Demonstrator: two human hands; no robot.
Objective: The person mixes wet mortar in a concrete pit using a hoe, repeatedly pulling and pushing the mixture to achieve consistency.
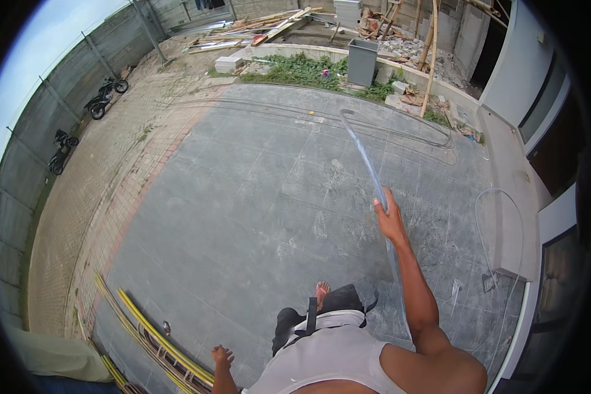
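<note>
A: Grey paved yard [243, 217], outdoor site. Nearest stuff first?

B: Bottom left, yellow pipes [157, 338] lying in a bundle on the ground. Left hand [221, 356] hangs just beside them, fingers spread loose, holding nothing. One sandalled foot [322, 289] shows ahead of the person's body.

A: Right hand?

B: Right hand [389, 217] is raised out front on the right side, fingers closed round a clear plastic hose [364, 154]. Grip looks full, not pinched.

A: Hose direction?

B: Long axis runs away from the hand, forward and slightly left, up to a bend near the far paving, then curves off right along the ground. A tail also drops back past the forearm toward the body. So the right hand is on it; the left is well apart, low and across the body.

A: Far field?

B: Grey bin [362, 62] by a green planting strip, timber pile [256, 29] behind it. Two motorbikes [105, 97] by the left fence. White wall on the right.
</note>
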